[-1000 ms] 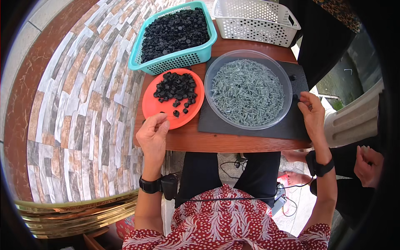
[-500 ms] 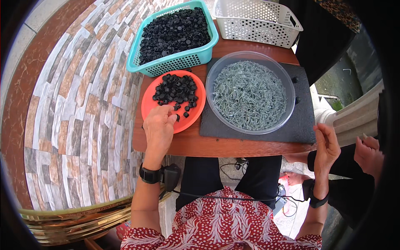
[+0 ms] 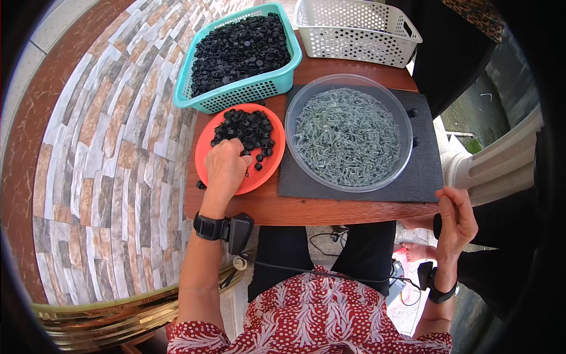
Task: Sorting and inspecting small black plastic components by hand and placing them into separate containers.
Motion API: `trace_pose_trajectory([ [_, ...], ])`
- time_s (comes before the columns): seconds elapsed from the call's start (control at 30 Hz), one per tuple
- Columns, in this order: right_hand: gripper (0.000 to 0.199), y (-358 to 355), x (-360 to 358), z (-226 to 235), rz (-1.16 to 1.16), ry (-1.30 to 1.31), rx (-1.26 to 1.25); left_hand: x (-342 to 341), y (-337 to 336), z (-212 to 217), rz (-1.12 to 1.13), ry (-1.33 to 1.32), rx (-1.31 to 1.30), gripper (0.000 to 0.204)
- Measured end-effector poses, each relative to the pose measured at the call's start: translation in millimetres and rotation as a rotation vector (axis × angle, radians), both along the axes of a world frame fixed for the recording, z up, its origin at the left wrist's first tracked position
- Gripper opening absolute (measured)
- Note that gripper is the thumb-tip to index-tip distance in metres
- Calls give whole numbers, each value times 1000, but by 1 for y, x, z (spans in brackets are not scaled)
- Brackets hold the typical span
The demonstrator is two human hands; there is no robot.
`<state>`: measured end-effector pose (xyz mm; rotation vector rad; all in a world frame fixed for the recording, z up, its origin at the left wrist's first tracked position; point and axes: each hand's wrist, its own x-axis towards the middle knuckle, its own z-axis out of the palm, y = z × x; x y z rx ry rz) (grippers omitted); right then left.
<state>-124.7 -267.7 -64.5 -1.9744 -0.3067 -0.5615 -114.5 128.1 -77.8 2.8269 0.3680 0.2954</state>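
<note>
fingers (image 3: 239,168) of the left hand (image 3: 225,168) were curled down onto the orange plate (image 3: 207,154), knuckles up, tips pressed among the small black caps (image 3: 247,130) heaped there; whether a cap was already pinched between them could not be told, since the back of the hand hid the tips. a second before, that hand had hovered off the table's near edge, and half a second before it was only arriving at the plate's rim, so it had moved in and settled on the pile. the right hand (image 3: 455,221) had gone the other way: earlier it rested at the edge of the dark mat (image 3: 424,171) beside the clear bowl (image 3: 348,133) of grey-green screws, and now it hung off the table's right corner, fingers loosely bent and close together, apparently holding nothing. that left the picking to the left hand alone, with the screws untouched for the moment. behind the plate stood a teal basket (image 3: 236,97) full of more black caps, and to its right a white basket (image 3: 354,50). one stray cap lay on the wooden table (image 3: 277,206) just left of the plate.
</note>
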Motion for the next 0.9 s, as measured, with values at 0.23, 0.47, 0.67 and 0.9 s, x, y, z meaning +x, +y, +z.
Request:
trace_pose_trajectory([
  [0.23,14,19,-7,9,32,3,135,-18,1,6,38,-194,-251,20],
  [0.47,13,64,-11,12,277,24,114,-41,-12,28,-163,-256,-81,28],
  [0.67,14,132,-15,6,576,531,645,-65,-78,60,-373,-324,-423,53],
  [0.9,10,151,-18,6,728,679,841,-64,-103,72,-647,-367,-77,56],
])
